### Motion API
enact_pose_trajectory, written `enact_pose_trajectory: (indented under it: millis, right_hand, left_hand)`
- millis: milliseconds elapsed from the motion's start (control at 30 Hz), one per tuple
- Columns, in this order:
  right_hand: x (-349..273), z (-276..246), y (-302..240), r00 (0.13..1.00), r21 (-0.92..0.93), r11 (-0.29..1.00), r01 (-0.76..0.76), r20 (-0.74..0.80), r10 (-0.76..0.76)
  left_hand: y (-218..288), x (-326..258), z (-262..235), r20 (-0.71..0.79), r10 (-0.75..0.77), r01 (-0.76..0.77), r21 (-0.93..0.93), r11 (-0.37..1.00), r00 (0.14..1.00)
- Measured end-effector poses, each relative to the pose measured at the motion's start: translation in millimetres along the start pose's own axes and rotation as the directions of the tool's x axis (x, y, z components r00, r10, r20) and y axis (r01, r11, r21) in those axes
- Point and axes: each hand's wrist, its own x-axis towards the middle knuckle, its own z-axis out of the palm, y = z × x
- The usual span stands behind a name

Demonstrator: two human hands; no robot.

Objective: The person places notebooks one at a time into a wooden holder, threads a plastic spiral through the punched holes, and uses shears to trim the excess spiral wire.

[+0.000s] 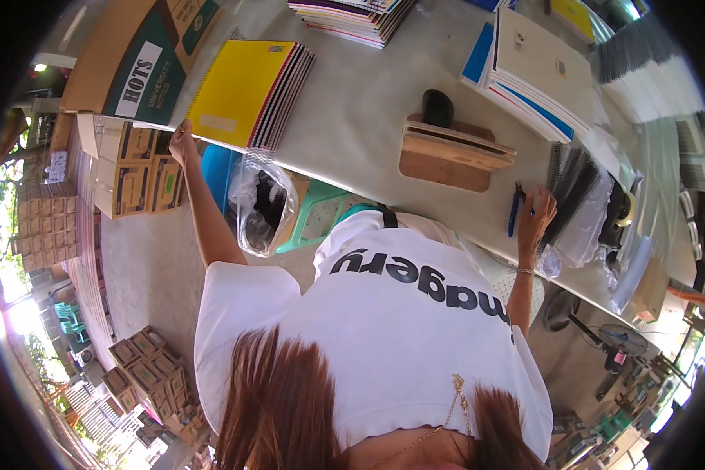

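At the table's near left edge, my left hand (182, 145) is closed, its fingertips at the lower left corner of a stack of spiral notebooks (239, 94) with a yellow cover on top. Whatever is between those fingers is too small to make out. My right hand (537, 213) rests low on the table at the right, its fingers curled on one handle of small blue-handled pliers (515, 210). The other handle points toward me. A wooden block stand (454, 153) with a dark rounded knob (438, 108) lies between my hands, touched by neither.
A cardboard carton (125, 63) stands left of the yellow stack. More notebooks (536, 70) pile at the back right, with wire spirals (568, 192) and plastic wrap beside my right hand. Below the table edge are a plastic-lined bin (265, 207) and a green stool (317, 211).
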Motion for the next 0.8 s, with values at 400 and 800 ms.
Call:
enact_pose_trajectory:
  millis: [400, 800]
  right_hand:
    - [140.6, -40.7, -11.6, 0.946, -0.030, 0.996, 0.083, -0.311, -0.088]
    - [237.5, -15.6, 9.5, 0.971, -0.074, 0.968, 0.239, 0.005, -0.239]
  left_hand:
    - [-25.1, 12.2, 11.0, -0.177, 0.243, -0.191, 0.266, 0.945, 0.954]
    - [134.6, -169.5, 84.8, 0.118, 0.670, -0.664, -0.091, 0.742, 0.733]
